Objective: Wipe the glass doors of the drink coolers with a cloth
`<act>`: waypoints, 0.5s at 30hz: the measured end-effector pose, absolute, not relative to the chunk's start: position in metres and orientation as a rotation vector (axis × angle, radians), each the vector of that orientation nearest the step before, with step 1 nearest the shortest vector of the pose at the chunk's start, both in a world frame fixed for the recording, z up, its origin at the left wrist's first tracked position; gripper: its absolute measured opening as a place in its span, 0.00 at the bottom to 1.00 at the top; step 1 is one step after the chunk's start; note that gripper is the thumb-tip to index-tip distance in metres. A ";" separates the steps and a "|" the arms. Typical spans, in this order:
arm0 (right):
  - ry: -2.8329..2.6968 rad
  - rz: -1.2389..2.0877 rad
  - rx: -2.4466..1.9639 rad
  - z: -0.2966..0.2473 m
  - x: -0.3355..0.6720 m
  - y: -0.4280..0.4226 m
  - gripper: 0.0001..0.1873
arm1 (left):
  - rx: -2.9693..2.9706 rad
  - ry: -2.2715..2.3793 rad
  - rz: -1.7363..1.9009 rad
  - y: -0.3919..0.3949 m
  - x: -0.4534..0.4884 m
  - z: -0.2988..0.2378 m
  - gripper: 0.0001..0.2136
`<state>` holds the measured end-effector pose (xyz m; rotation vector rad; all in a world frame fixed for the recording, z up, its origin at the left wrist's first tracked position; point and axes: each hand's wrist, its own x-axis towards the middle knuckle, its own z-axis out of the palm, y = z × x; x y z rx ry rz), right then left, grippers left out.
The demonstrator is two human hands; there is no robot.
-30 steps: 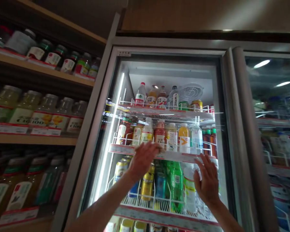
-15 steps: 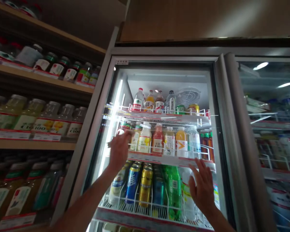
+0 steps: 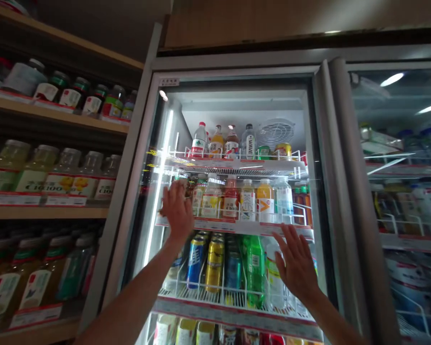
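A drinks cooler stands before me behind a glass door [image 3: 172, 124]. My left hand [image 3: 177, 208] lies flat and open on the glass near its left side, over the middle shelf of juice bottles [image 3: 237, 199]. My right hand [image 3: 296, 263] is also open, fingers spread, pressed on the glass lower right, in front of a green bottle [image 3: 255, 268] and several cans [image 3: 213, 266]. Neither hand holds anything.
Wooden shelves [image 3: 57, 120] at left carry rows of bottles with red price tags. A second cooler door [image 3: 402, 191] stands at right, with a vertical metal post [image 3: 348, 191] between the two doors. A top shelf [image 3: 233, 165] holds more bottles and cans.
My left hand slid leftwards across the glass from the shelf's middle to its left end. My right hand stayed low on the right. The view shifted slightly.
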<state>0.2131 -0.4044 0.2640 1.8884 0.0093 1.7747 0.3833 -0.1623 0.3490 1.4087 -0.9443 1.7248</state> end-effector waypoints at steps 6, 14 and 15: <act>0.085 1.796 1.869 0.263 0.210 -0.406 0.31 | 1.396 -1.427 1.998 -0.202 0.356 0.311 0.22; 0.088 1.803 1.875 0.262 0.209 -0.409 0.30 | 1.403 -1.002 1.934 -0.179 0.373 0.317 0.23; 0.102 1.802 1.873 0.262 0.209 -0.410 0.30 | 1.421 -1.106 1.956 -0.181 0.372 0.312 0.22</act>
